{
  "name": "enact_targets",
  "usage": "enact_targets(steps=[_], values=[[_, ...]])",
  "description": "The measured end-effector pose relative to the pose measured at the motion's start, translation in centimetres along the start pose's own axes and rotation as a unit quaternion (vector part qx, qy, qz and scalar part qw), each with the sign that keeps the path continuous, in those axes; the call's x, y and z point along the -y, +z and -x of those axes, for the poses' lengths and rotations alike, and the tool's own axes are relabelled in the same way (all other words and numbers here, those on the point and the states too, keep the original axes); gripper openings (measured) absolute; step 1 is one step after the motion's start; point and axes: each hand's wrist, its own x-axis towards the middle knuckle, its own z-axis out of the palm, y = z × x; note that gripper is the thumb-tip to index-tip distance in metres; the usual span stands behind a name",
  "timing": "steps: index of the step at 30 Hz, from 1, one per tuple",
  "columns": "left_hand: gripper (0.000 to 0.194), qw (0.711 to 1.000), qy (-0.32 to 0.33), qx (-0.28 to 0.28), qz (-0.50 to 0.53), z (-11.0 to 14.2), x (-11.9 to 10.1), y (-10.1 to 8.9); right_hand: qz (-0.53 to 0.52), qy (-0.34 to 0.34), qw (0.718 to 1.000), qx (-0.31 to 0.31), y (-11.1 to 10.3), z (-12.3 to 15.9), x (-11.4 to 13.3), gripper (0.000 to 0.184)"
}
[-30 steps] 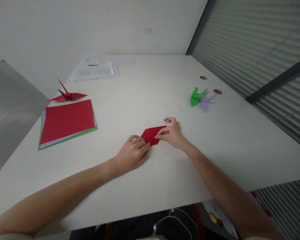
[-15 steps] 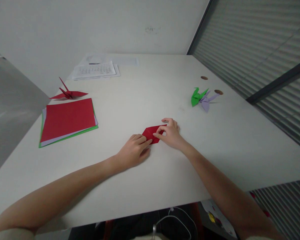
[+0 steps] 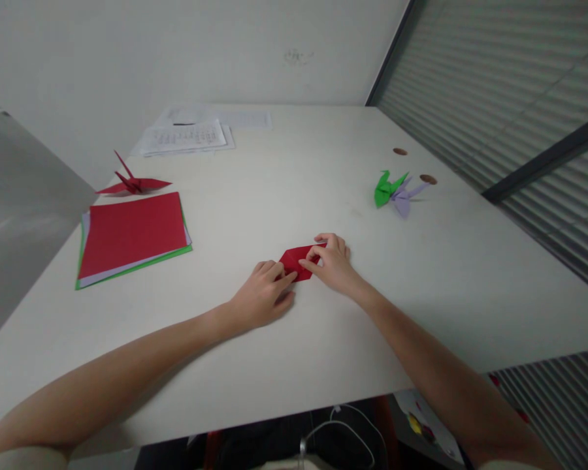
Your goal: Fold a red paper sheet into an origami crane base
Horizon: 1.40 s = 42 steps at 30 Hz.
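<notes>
A small piece of folded red origami paper (image 3: 300, 255) lies on the white table in front of me. My left hand (image 3: 263, 292) holds its left end down, fingertips pressed on the paper and thumb resting lower on the table. Over the paper's right end, my right hand (image 3: 334, 262) has thumb and index finger pinched together at a fold. Its other fingers curl past the far edge of the paper. Both hands cover part of the paper, so the finer folds cannot be made out.
At left, a red paper crane (image 3: 134, 185) stands behind a stack of red, lilac and green sheets (image 3: 134, 234). A green crane (image 3: 385, 191) and a lilac one (image 3: 402, 203) touch at right, near two round table holes. Printed papers (image 3: 186, 138) lie at the back.
Almost nothing differs. My right hand has shifted very slightly to the left over the red paper, and the whole view has moved a little.
</notes>
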Motion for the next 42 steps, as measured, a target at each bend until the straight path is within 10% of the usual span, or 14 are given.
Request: enact_targets(steps=[23, 42], values=[[0.027, 0.998, -0.041, 0.031, -0.022, -0.5, -0.5, -0.2, 0.026, 0.004, 1.000, 0.008, -0.1, -0.3, 0.4, 0.029], [0.035, 0.998, 0.055, 0.021, -0.009, -0.4, 0.5, -0.4, 0.042, 0.014, 0.999, 0.020, -0.2, -0.5, 0.7, 0.027]])
